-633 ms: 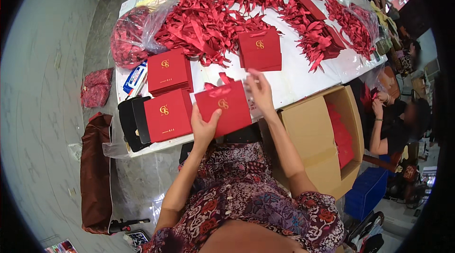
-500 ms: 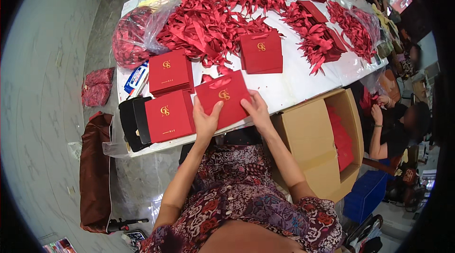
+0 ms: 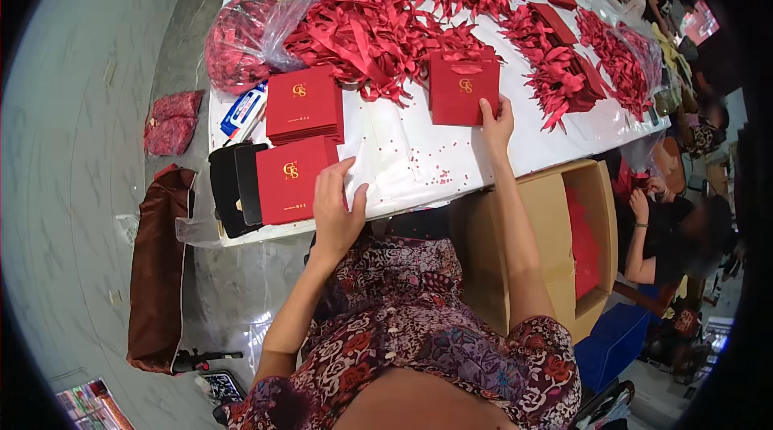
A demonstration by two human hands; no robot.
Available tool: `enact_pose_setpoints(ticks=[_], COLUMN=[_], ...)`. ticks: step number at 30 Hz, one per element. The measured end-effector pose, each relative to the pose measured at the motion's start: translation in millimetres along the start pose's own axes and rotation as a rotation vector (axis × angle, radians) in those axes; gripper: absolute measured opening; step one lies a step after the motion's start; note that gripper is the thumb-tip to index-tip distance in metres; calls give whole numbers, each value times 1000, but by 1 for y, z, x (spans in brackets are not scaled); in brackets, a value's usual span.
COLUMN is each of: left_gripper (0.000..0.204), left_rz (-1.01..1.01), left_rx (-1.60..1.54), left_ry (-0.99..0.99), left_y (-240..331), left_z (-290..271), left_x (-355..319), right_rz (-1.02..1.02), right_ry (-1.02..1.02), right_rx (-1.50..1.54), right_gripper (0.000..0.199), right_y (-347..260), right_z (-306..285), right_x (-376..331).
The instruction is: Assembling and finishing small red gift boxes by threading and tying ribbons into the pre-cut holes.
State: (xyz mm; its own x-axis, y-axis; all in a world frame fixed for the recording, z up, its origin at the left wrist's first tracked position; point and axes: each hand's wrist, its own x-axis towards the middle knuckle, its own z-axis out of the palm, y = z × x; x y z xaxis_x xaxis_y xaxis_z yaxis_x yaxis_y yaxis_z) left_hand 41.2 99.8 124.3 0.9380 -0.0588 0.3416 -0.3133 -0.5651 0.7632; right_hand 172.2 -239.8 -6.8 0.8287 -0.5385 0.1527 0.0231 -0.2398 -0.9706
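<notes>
My right hand point(image 3: 496, 120) reaches far across the white table point(image 3: 403, 156) and pinches the lower right corner of a red paper bag with a gold emblem point(image 3: 462, 88). That bag lies on a small stack beside the ribbon heap. My left hand point(image 3: 334, 208) is nearer to me, fingers spread. Its fingertips touch the right edge of a flat stack of red bags point(image 3: 291, 180). A second stack of red bags point(image 3: 303, 104) lies just behind that one.
Heaps of red ribbon bows point(image 3: 366, 23) cover the table's far half, some in a clear plastic sack point(image 3: 241, 47). Black flat pieces point(image 3: 233, 188) lie left of the near stack. An open cardboard box point(image 3: 564, 245) stands at my right. A seated person point(image 3: 676, 229) is beyond it.
Both hands held a red bag with a ribbon in front of me. The right hand has carried it away to the far stack, and the left hand has dropped to the near stack.
</notes>
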Motion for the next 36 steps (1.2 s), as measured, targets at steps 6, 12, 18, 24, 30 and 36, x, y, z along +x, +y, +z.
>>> enact_pose_setpoints(ticks=[6,12,18,24,30,36], left_gripper=[71,89,85,74,71,78], left_rz=[32,-50,-49,6,139,207], left_rx=[479,562,554,528,449,391], left_ry=[-42,-197,-215,-282,-365,-395], left_y=[-16,-26,-34,-25,0,-8], left_z=[-27,-32,-27,-24,24,72], left_x=[-6,-18,-25,-28,-25,-31], right_rz=[-457,-402,-388,-590,-212,106], right_ry=[310,-293,-281,-289,-442,-660], right_rx=[-414,-228,-568,-518,-144,150], right_gripper=[29,22,20,16,10,11], right_y=[-33,-82,-71,-62,-71,-67], right_z=[20,76,137,128,92,52], right_x=[-22,-69,-65,-70,-100,-116])
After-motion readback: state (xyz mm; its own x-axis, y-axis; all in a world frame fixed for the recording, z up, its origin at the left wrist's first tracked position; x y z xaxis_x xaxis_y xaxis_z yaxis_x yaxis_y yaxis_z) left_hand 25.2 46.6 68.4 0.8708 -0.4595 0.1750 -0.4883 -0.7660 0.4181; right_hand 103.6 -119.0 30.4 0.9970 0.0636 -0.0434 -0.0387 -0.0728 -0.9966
